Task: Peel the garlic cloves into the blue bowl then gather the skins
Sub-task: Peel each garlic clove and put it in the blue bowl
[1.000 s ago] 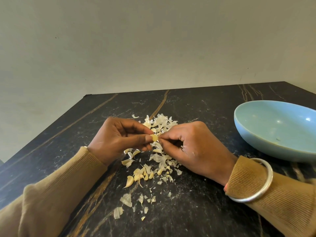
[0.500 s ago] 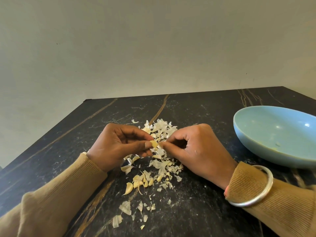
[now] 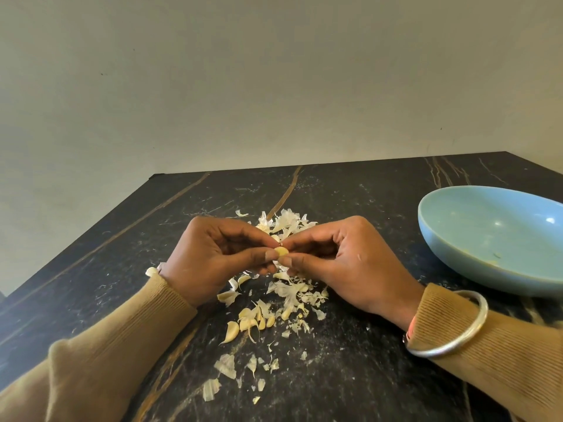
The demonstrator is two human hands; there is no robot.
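Note:
A small yellowish garlic clove [image 3: 281,251] is pinched between my left hand [image 3: 213,257] and my right hand [image 3: 347,263], thumbs and forefingers meeting on it above the black marble table [image 3: 350,376]. Under and behind the hands lies a heap of white garlic skins [image 3: 288,222]. Several loose cloves [image 3: 254,322] lie nearer to me, with more skin flakes [image 3: 227,365] scattered in front. The blue bowl [image 3: 487,239] stands at the right, apart from my right hand; its visible inside holds only a few specks.
A pale wall rises behind the table's far edge [image 3: 304,169]. The table's left edge runs diagonally toward me. I wear tan ribbed sleeves, and a silver bangle [image 3: 454,333] sits on my right wrist.
The view has tilted up, so hands, bowl and skins sit lower in frame. Both hands have lifted slightly off the table, and the clove stays pinched between them.

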